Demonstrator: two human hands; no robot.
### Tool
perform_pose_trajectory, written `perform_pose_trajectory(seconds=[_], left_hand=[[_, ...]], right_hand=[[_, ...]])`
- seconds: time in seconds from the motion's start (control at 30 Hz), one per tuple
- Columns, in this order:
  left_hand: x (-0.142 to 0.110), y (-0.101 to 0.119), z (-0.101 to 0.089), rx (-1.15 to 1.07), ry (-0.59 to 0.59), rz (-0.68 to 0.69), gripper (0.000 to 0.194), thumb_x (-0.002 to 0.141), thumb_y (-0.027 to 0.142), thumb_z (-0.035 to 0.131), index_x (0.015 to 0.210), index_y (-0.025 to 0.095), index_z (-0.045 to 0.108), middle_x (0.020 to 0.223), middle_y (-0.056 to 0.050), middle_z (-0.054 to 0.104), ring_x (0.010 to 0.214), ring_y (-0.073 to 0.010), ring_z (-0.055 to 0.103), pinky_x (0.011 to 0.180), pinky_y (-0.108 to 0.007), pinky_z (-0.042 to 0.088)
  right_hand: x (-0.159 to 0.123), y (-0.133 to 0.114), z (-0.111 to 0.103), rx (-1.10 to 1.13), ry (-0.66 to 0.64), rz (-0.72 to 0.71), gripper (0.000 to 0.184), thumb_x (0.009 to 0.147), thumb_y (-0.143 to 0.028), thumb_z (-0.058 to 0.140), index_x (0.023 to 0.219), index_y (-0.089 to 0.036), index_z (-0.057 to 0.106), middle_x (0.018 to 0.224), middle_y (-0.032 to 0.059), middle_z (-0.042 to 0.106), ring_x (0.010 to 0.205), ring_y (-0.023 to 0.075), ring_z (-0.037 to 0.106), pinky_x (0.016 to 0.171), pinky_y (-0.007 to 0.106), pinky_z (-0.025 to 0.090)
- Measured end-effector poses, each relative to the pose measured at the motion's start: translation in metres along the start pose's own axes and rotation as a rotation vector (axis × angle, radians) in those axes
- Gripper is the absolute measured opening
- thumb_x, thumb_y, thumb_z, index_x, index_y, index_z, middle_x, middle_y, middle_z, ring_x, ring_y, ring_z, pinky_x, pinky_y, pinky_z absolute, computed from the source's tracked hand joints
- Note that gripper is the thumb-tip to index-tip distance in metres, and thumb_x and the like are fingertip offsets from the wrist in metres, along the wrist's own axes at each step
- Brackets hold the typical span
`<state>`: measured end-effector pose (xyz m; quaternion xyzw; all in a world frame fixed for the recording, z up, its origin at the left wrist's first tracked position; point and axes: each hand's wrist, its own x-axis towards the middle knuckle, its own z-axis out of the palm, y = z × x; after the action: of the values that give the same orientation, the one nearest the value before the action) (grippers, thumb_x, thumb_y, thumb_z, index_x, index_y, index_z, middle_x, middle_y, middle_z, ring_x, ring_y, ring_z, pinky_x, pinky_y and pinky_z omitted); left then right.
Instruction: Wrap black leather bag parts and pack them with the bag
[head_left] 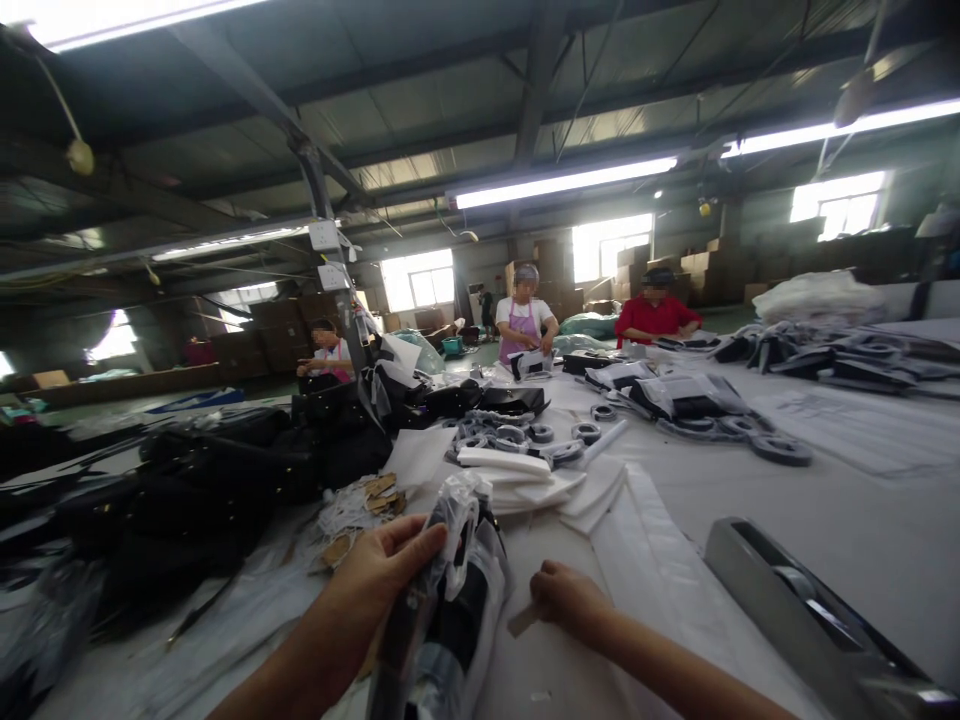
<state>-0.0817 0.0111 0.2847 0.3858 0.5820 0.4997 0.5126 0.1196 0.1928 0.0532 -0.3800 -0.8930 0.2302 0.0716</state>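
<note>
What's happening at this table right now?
The left hand grips a dark, plastic-wrapped item. The right hand, apart from it, pinches a small flat strip. White sheets lie just beyond, a pile of black goods sits at left, and a long grey device at right. Farther off, a co-worker in a pink apron handles a black-and-white piece.

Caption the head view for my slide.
Left hand holding a plastic-wrapped black item, right hand pinching a small strip, over a cluttered worktable.
</note>
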Motion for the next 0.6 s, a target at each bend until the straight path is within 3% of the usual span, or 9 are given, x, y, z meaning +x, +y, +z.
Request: perform_pose_trajectory(seconds=[0.13, 0.27, 0.37, 0.47, 0.6], left_hand=[[-0.001, 0.005, -0.004, 0.053, 0.016, 0.020, 0.051, 0.073, 0.055, 0.079, 0.105, 0.016, 0.074, 0.079, -0.003, 0.075, 0.068, -0.0118, 0.065, 0.062, -0.017, 0.048], [0.002, 0.007, -0.015, 0.066, 0.008, -0.006, 0.054, 0.072, 0.054, 0.079, 0.110, 0.017, 0.073, 0.089, -0.006, 0.077, 0.081, -0.0172, 0.070, 0.071, -0.020, 0.051], [0.003, 0.009, -0.021, 0.091, -0.020, -0.009, 0.054, 0.074, 0.054, 0.078, 0.112, 0.017, 0.073, 0.092, -0.008, 0.078, 0.085, -0.0195, 0.072, 0.077, -0.024, 0.052], [0.001, 0.012, -0.021, 0.120, -0.042, -0.005, 0.052, 0.075, 0.052, 0.078, 0.113, 0.017, 0.073, 0.094, -0.008, 0.078, 0.087, -0.0191, 0.072, 0.079, -0.024, 0.051], [-0.004, 0.015, -0.012, 0.146, -0.065, 0.022, 0.052, 0.077, 0.051, 0.077, 0.116, 0.017, 0.072, 0.097, -0.008, 0.078, 0.090, -0.0206, 0.072, 0.081, -0.026, 0.051]], right_hand=[[0.004, -0.010, -0.016, 0.006, -0.066, 0.061, 0.018, 0.088, -0.032, 0.073, 0.083, -0.016, 0.067, 0.095, 0.0027, 0.069, 0.097, 0.0219, 0.065, 0.091, 0.044, 0.051], [-0.014, -0.022, -0.042, 0.193, 0.021, 0.017, 0.013, 0.077, -0.026, 0.078, 0.076, -0.018, 0.068, 0.087, 0.0039, 0.071, 0.099, 0.0250, 0.063, 0.095, 0.043, 0.046], [-0.033, -0.040, -0.058, 0.427, 0.070, -0.012, 0.021, 0.088, -0.037, 0.060, 0.084, -0.018, 0.067, 0.080, 0.0032, 0.070, 0.080, 0.0204, 0.066, 0.074, 0.031, 0.051], [-0.048, -0.070, -0.072, 0.649, 0.036, -0.045, 0.039, 0.094, -0.052, 0.046, 0.087, -0.018, 0.063, 0.059, -0.0032, 0.058, 0.053, 0.0133, 0.057, 0.050, 0.023, 0.045], [-0.055, -0.114, -0.092, 0.978, -0.014, -0.121, 0.041, 0.086, -0.059, 0.061, 0.081, -0.018, 0.064, 0.053, -0.0067, 0.049, 0.042, 0.0076, 0.043, 0.039, 0.017, 0.030]])
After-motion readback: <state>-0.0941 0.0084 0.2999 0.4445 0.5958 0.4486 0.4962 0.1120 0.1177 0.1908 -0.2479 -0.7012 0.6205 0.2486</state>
